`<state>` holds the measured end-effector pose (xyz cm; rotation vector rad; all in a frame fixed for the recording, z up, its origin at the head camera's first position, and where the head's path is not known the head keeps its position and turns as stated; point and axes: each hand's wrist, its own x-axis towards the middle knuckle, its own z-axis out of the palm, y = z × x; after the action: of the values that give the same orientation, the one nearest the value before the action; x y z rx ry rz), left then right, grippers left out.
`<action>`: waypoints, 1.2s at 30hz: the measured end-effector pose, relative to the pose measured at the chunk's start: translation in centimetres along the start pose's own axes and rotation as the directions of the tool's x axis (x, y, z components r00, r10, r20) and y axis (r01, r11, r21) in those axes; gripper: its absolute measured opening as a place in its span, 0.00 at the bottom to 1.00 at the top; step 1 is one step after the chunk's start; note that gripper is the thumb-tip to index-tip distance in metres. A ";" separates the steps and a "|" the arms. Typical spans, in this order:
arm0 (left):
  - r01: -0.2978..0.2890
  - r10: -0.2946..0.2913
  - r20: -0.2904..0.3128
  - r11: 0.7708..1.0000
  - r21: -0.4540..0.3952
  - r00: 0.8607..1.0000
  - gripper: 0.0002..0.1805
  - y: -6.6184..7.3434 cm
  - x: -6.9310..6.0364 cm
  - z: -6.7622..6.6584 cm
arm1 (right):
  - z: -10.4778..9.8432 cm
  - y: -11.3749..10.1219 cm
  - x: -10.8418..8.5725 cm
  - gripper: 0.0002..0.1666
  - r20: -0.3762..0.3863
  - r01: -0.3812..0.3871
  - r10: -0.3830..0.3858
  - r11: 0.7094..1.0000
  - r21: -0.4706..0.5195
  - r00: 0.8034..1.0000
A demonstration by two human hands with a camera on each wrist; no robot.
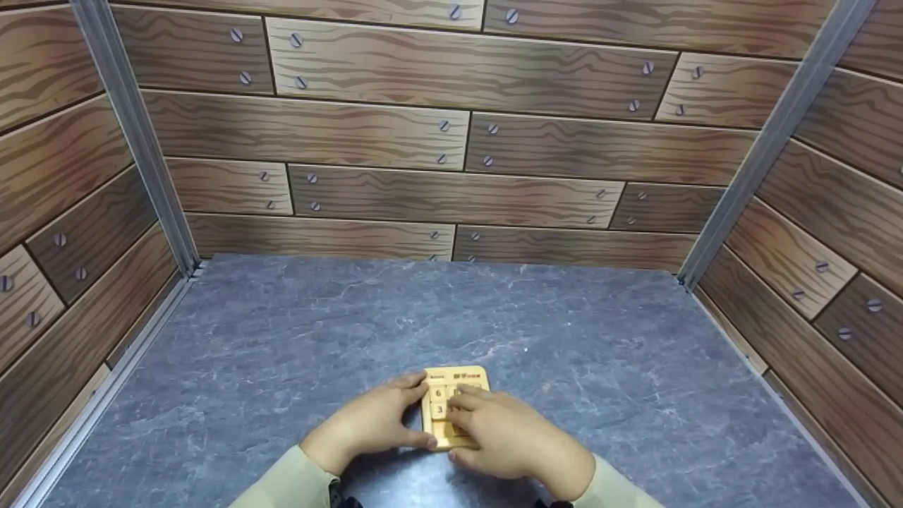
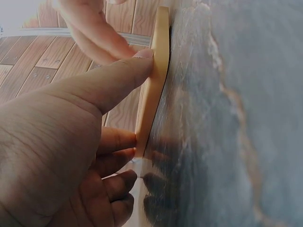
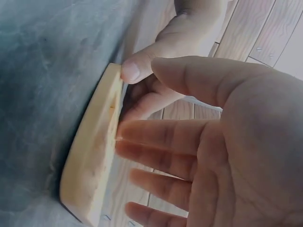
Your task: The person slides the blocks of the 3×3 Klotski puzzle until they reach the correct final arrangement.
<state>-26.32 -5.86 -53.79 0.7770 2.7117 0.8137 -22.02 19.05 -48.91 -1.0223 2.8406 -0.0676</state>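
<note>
Puzzle board (image 1: 442,428): we see yellow, rounded corners, printing along the far edge.
Number tiles (image 1: 439,408): we read 6 just beyond 3 at left; others are partly covered.
Pose: flat on the counter (image 1: 282,339).

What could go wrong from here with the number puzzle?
Slipping: only the left hand braces the puzzle, at its left side, so a firm push by the right hand might skid it over the tabletop.

Wrong move: the right hand's fingers cover some tiles in the head view, so a mistaken slide could go unnoticed.
</note>
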 end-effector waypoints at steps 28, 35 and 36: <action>0.012 -0.012 -0.001 1.000 -0.013 1.000 0.58 -0.1 0.0 -0.1 | -0.4 -1.6 -0.5 0.39 0.115 0.017 -0.018 1.000 0.002 0.993; 0.008 -0.008 0.010 1.000 -0.008 1.000 0.58 0.1 -0.1 -0.2 | -0.1 -1.2 -0.3 0.37 0.087 0.057 -0.057 0.998 0.002 0.995; 0.007 -0.007 0.012 1.000 -0.006 1.000 0.58 0.1 -0.1 -0.2 | 0.0 -1.1 -0.3 0.37 0.085 0.061 -0.061 0.998 0.005 0.995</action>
<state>-26.29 -5.91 -53.61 0.7679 2.6988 0.8133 -21.11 18.40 -48.75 -1.0850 2.7328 -0.0322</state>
